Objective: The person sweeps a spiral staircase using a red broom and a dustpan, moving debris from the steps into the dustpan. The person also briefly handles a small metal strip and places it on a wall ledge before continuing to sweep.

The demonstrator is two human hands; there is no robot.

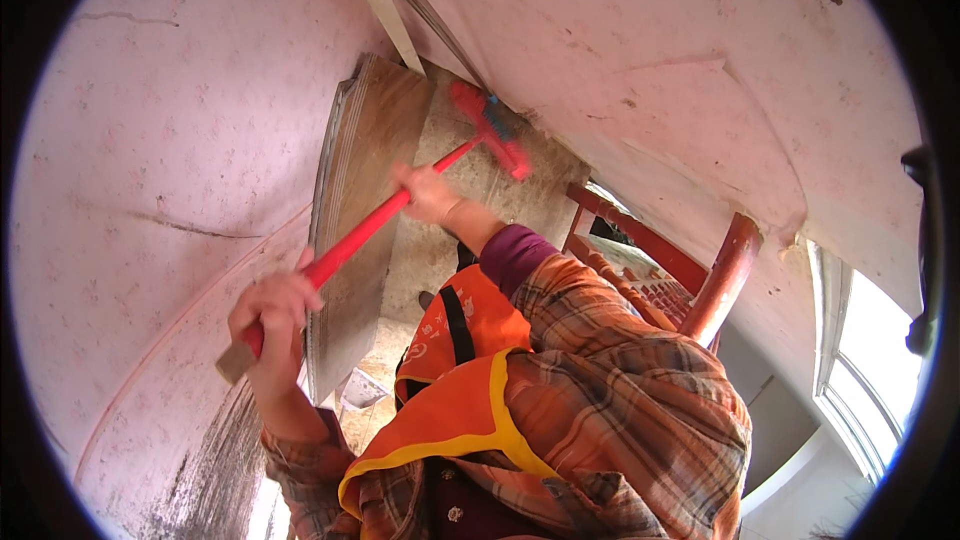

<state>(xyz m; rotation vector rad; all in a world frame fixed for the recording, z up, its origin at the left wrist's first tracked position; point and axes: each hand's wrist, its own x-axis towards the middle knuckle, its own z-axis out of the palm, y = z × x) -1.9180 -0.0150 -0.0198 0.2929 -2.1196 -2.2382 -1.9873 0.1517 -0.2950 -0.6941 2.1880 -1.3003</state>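
Observation:
Both my hands are closed on the red handle (360, 230) of a broom, which slants from lower left up to the right. My left hand (275, 320) wraps round it near its end, where a bare, brownish tip sticks out. My right hand (432, 196) grips farther along, closer to the head. The red broom head (490, 130) is blurred and lies over the dirty floor in the corner, close to the pink wall. Whether its bristles touch the floor is too blurred to tell.
Stacked boards (365, 160) lean against the left wall. A thin pole (430, 15) with blue ends stands in the corner. To my right is a reddish-brown wooden frame (725, 275) with turned posts; beyond it is a bright window (870, 350). Pink patterned walls (700, 30) close in both sides.

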